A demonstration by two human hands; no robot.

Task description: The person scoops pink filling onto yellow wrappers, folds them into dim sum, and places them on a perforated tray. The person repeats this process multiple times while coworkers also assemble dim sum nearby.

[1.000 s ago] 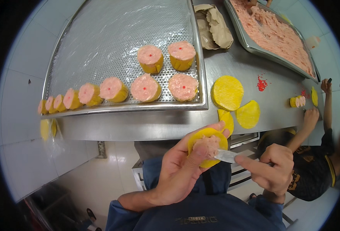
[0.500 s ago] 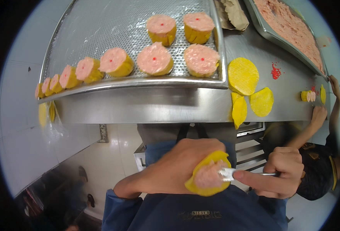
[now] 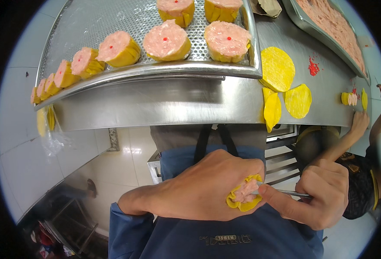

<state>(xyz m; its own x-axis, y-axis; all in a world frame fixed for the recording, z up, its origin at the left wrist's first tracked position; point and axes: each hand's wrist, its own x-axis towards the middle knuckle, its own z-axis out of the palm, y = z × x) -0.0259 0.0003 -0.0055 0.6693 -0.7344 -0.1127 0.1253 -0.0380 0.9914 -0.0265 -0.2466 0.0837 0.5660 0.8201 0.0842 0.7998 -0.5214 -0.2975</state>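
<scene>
My left hand is closed around a dumpling, whose yellow wrapper gathers in folds about a pale pink minced filling. Only its ruffled top shows; the fist hides the rest. My right hand grips the thin handle of a small metal spatula, index finger stretched along it. The spatula's tip is down in the filling, largely hidden by the finger. Beyond my hands, finished dumplings, each with a red dot on its pink top, stand in rows on a perforated metal tray.
Loose yellow wrappers lie on the steel table right of the tray. Farther right are red bits and a deep pan of pink filling. A co-worker's arm reaches to the table's right end, near another dumpling.
The wrapper, spread wide around the filling before, is now drawn in and pleated inside my left fist. The spatula's tip has sunk into the filling. The tray and table sit higher in view.
</scene>
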